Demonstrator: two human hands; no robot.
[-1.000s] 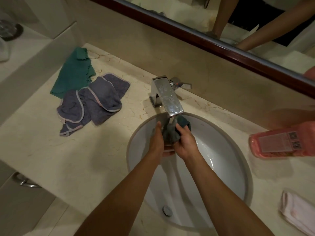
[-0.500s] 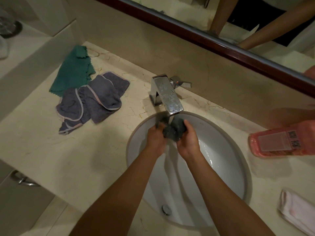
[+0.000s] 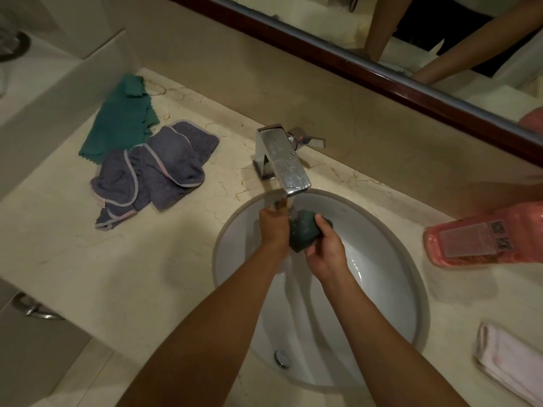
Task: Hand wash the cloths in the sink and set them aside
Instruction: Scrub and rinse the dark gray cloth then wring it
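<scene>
A pale marble desk (image 3: 123,259) fills most of the view, backed by a low beige wall and a dark-framed mirror (image 3: 382,74) along the top. Set into the desk is a white oval sink (image 3: 382,289), its drain plug (image 3: 282,357) near the front wall of the bowl. A square chrome faucet (image 3: 282,158) stands at the sink's far rim, its spout reaching over the bowl, and water runs from it.

On the desk to the left of the faucet lies a heap of grey cloths (image 3: 155,168) with pale edging, overlapping the lower corner of a green cloth (image 3: 123,118) spread flat behind them. To the right of the sink a pink bottle (image 3: 482,236) lies on its side, label up, and a folded pale pink cloth (image 3: 508,362) rests at the near right edge.

Both forearms reach in over the bowl. A bunched dark teal cloth (image 3: 304,230) sits just under the spout, between the two hands. The right hand (image 3: 324,251) grips it from below and the right, its fingers curled over the top of the wad. The left hand (image 3: 273,227) is pressed against the cloth's left side with its fingers curled; how much of the cloth they enclose cannot be made out.
</scene>
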